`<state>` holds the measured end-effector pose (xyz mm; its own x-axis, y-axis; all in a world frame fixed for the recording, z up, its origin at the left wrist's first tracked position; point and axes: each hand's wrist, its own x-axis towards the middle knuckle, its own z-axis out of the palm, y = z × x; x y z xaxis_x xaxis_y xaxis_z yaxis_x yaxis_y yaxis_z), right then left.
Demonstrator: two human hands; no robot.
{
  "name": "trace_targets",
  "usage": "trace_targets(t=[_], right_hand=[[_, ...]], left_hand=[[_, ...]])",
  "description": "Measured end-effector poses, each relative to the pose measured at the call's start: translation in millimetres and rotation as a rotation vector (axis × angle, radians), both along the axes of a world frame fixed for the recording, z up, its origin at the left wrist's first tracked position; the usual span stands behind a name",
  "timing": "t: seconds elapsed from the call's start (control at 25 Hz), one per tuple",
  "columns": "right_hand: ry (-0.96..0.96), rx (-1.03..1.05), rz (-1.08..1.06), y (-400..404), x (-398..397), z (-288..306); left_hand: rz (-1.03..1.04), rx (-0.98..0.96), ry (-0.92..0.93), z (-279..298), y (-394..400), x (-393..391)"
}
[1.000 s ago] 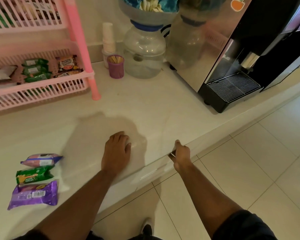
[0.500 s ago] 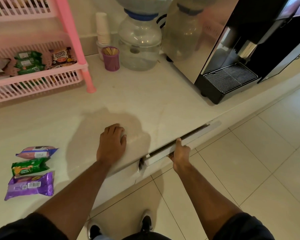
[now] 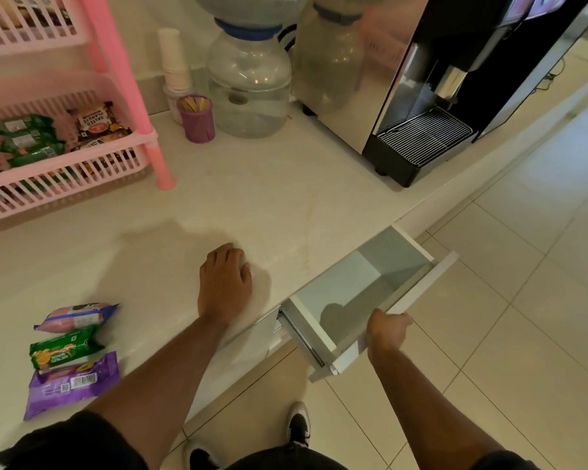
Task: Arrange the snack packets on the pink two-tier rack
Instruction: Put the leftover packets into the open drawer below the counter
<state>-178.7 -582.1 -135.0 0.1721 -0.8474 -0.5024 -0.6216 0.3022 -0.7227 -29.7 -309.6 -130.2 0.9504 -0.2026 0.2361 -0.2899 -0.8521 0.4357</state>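
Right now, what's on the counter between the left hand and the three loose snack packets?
Nothing: in the head view, bare counter separates the left hand from the packets.

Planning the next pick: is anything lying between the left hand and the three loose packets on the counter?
Nothing visible does. The left hand rests flat on the counter, and only bare surface separates it from the pink packet, green packet and purple packet. The right hand is away on the drawer front.
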Motion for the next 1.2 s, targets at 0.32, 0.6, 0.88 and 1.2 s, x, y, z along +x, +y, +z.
trace_targets(t=[0.32,0.6,0.88,1.2], right_hand=[[0.151,-0.092,-0.113,-6.3,-28.3,6.8],[0.241,-0.585,0.041,6.8,-7.6,27.5],[-0.171,-0.726,0.558,90.3,60.8,41.1],[-0.519,-0.742,1.268,226.1,101.0,52.0]], left_hand=[[-0.004,-0.024,0.022,0.0,-4.6,-1.0],[-0.168,-0.02,0.077,22.7,7.6,-1.5],[-0.119,-0.118,0.116,44.0,56.2,-8.1],[0.183,-0.096,0.161,66.7,176.9,-17.3]])
